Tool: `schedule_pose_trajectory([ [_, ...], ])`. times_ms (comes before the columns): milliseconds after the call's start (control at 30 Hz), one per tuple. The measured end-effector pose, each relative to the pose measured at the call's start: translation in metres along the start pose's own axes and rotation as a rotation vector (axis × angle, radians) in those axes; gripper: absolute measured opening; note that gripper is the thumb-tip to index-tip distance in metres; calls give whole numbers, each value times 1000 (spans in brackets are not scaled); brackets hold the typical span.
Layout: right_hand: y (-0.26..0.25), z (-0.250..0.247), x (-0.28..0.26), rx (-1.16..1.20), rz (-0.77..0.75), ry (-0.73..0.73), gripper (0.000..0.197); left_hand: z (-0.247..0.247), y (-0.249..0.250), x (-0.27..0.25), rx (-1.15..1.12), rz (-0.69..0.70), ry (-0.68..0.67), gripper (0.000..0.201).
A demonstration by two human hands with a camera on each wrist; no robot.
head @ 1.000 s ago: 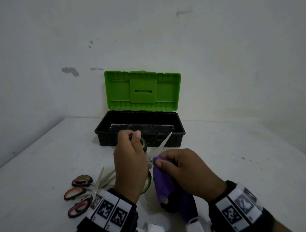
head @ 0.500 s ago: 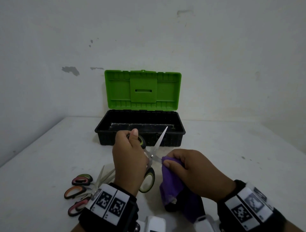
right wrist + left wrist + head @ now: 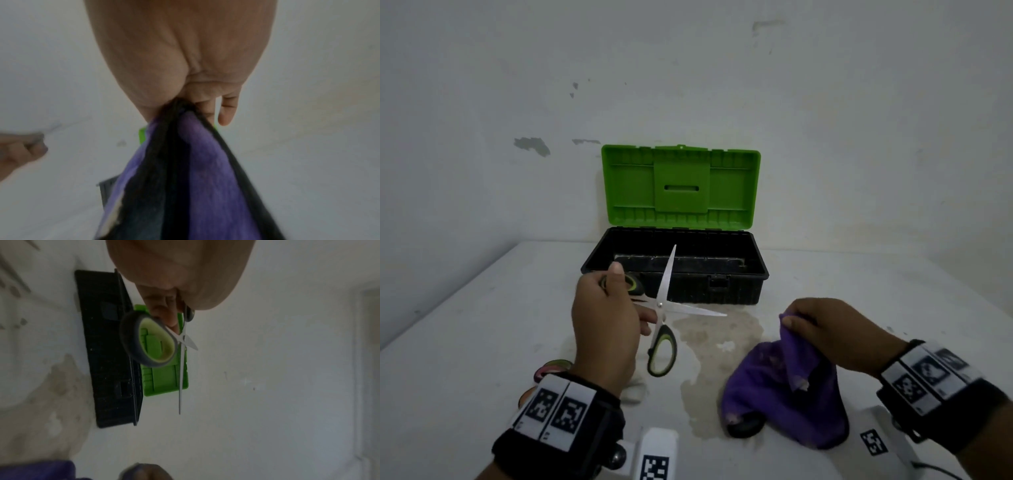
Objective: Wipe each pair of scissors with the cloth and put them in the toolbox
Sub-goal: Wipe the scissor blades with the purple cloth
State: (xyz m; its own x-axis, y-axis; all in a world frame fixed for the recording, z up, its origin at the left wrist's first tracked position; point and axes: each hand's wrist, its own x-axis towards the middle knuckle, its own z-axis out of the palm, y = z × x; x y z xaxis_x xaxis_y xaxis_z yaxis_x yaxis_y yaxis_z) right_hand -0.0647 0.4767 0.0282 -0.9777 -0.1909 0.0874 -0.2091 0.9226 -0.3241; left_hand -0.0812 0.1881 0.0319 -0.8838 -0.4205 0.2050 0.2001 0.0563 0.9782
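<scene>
My left hand point(image 3: 613, 308) grips one handle of the green-and-black scissors point(image 3: 663, 308), held above the table with the blades spread wide. One blade points up toward the toolbox point(image 3: 736, 274), the other to the right. The free handle loop point(image 3: 148, 340) hangs below my fingers point(image 3: 164, 313). My right hand point(image 3: 822, 329) pinches the purple cloth point(image 3: 784, 387) by its top, well to the right of the scissors; its lower end rests on the table. In the right wrist view the cloth point(image 3: 197, 170) hangs from my fingers point(image 3: 226, 110). The black toolbox stands with its green lid point(image 3: 681, 185) up.
More scissors with orange and pink handles point(image 3: 551, 368) lie at the front left, mostly hidden behind my left wrist. A pale damp stain point(image 3: 719, 329) marks the white table point(image 3: 482, 325) in front of the toolbox. A wall rises close behind the box.
My right hand has pulled the cloth off the blades and moved right. The scissors now stand wide open, and my left hand has lifted them slightly.
</scene>
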Motion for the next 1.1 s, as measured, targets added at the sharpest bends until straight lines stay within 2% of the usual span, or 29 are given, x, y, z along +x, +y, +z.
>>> schedule_pose_trajectory([
  [133,1,14,15,-228,60,-195,29,8,-9,3,-97,-145,-49,40],
  [200,-4,12,19,-318,99,-181,33,11,-11,6,-136,-194,-57,43],
  [267,-14,6,21,-295,116,-61,33,12,-9,9,-174,-228,-53,44],
  [367,-46,-2,18,-122,69,115,29,16,-4,11,-238,-258,-51,43],
  [467,-88,3,13,162,43,91,55,24,1,10,-300,-277,-57,42],
  [500,-100,6,11,311,70,54,56,26,2,8,-314,-284,-60,40],
  [567,-119,16,9,587,100,-5,45,27,7,3,-348,-309,-81,36],
  [667,-127,28,12,822,63,64,29,20,13,-6,-389,-326,-150,29],
  [800,-124,26,12,1032,99,148,25,-7,10,-4,-185,-182,-255,20],
  [900,-122,23,11,978,99,174,30,-33,6,4,15,-75,-371,18],
  [1033,-125,28,10,943,96,211,23,-53,14,5,153,-73,-631,15],
  [1100,-131,33,11,956,93,252,18,-54,16,2,222,-40,-696,15],
])
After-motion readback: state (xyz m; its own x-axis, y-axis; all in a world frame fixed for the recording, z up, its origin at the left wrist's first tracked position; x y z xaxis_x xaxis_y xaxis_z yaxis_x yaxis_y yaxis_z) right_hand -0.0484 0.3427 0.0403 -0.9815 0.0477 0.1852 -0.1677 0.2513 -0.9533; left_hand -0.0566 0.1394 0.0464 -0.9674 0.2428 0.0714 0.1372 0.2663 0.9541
